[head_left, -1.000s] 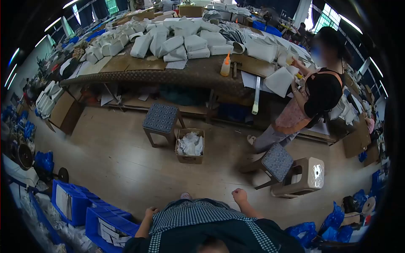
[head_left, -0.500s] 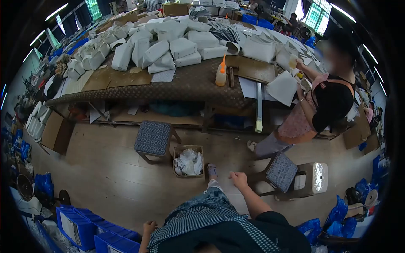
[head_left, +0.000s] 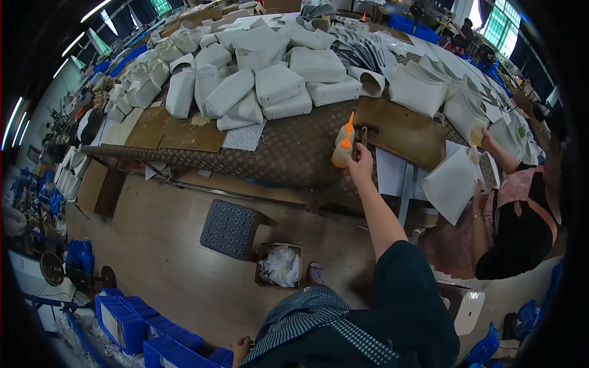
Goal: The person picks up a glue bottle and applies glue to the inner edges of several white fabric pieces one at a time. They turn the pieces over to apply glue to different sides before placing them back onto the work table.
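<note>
My right hand [head_left: 361, 164] reaches over the table edge, thumb and forefinger apart. The thumb is right at the squeeze bottles [head_left: 341, 154] with orange spouts, which stand close together. The forefinger points at the handle of a hammer [head_left: 364, 135], whose head lies by a brown board [head_left: 405, 132]. My left hand [head_left: 242, 351] hangs low beside my checked apron, fingers curled, with nothing seen in it.
White bag-shaped pieces [head_left: 281, 86] pile up along the patterned table [head_left: 294, 144]. At right a co-worker [head_left: 521, 214] holds a white panel [head_left: 453, 184] and a bottle. A stool [head_left: 228, 228], a box of scraps [head_left: 280, 266] and blue bins [head_left: 126, 322] stand on the floor.
I have come closer to the table. My right hand has risen from beside my leg to the bottles and hammer. My left hand stays low at my side.
</note>
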Demonstrator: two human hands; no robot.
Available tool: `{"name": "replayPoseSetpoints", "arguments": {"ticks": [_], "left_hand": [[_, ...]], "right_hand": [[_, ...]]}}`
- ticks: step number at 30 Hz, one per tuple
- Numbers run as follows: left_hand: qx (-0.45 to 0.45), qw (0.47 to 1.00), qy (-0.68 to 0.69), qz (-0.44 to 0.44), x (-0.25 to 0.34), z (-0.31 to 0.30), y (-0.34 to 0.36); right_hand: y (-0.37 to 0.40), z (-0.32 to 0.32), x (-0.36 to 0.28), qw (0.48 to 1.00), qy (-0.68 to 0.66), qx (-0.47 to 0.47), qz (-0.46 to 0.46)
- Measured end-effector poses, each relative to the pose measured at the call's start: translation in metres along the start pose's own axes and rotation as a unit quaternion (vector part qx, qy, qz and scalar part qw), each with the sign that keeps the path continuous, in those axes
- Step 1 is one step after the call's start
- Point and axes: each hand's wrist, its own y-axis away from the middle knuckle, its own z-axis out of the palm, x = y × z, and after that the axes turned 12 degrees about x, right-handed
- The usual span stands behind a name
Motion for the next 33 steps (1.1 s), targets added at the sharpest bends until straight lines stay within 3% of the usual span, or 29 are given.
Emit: {"name": "replayPoseSetpoints", "arguments": {"ticks": [3,6,9,12,13,18,24,26,29,33], "left_hand": [[-0.009,1.000,-0.006,0.021,0.024,0.007,0.038],[-0.023,0.998,-0.007,0.053,0.038,0.016,0.058],[-0.022,0.998,-0.008,0.065,0.023,0.024,0.048],[-0.024,0.991,0.085,0.098,0.008,0.027,0.022],[-0.007,0.994,0.055,0.095,0.033,0.018,0.035],[0.027,0.951,0.137,0.275,0.133,-0.011,0.074],[0.008,0.885,0.188,0.426,0.187,-0.054,0.104],[-0.014,0.860,0.176,0.478,0.194,-0.078,0.106],[-0.052,0.828,0.257,0.496,0.201,-0.110,0.107],[-0.066,0.804,0.218,0.550,0.177,-0.157,0.075]], "right_hand": [[-0.024,0.027,0.013,0.998,0.033,-0.022,-0.044],[-0.021,0.036,0.013,0.996,0.040,-0.065,0.039],[-0.008,0.028,-0.008,0.996,0.081,-0.043,0.005],[0.015,0.015,-0.032,0.992,-0.052,-0.112,0.010],[0.029,0.014,-0.039,0.991,-0.072,-0.114,0.017],[0.108,-0.010,-0.109,0.955,-0.139,-0.252,0.072],[0.213,-0.022,-0.177,0.909,-0.202,-0.357,0.077],[0.263,-0.018,-0.193,0.897,-0.219,-0.373,0.088],[0.344,-0.016,-0.230,0.905,-0.126,-0.406,0.000],[0.458,0.005,-0.265,0.865,-0.220,-0.439,0.107]]}}
